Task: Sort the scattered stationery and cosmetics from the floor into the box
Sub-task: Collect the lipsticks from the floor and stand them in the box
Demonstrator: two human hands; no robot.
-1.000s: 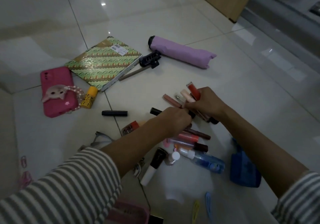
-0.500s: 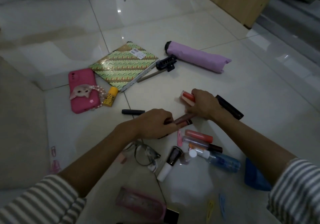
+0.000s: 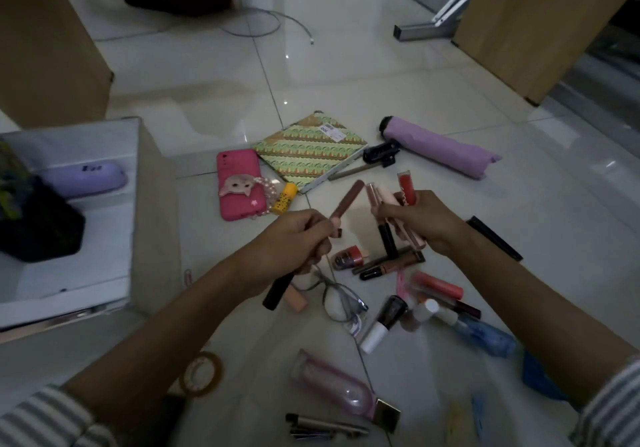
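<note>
My left hand (image 3: 301, 238) grips a brown lip gloss tube (image 3: 346, 204) with a black cap end sticking out below, lifted above the floor. My right hand (image 3: 419, 221) holds a bunch of several lip gloss tubes (image 3: 407, 190), red, pink and black. More cosmetics (image 3: 436, 285) lie scattered on the white tiles below my hands, among them a white-capped bottle (image 3: 382, 323) and a blue bottle (image 3: 485, 337). The white box (image 3: 138, 183) stands at the left with a purple case (image 3: 83, 176) and a dark pouch (image 3: 38, 232) inside.
A pink phone (image 3: 239, 187), a yellow tube (image 3: 284, 198), a patterned notebook (image 3: 311, 150), a black clip (image 3: 381, 152) and a purple umbrella (image 3: 440, 147) lie further out. Glasses (image 3: 341, 299), a tape roll (image 3: 202, 374), a pink bottle (image 3: 334, 387) and pens (image 3: 322, 426) lie near me.
Both hands have risen off the floor with tubes in them. The view has swung left and pulled back, bringing the box into sight.
</note>
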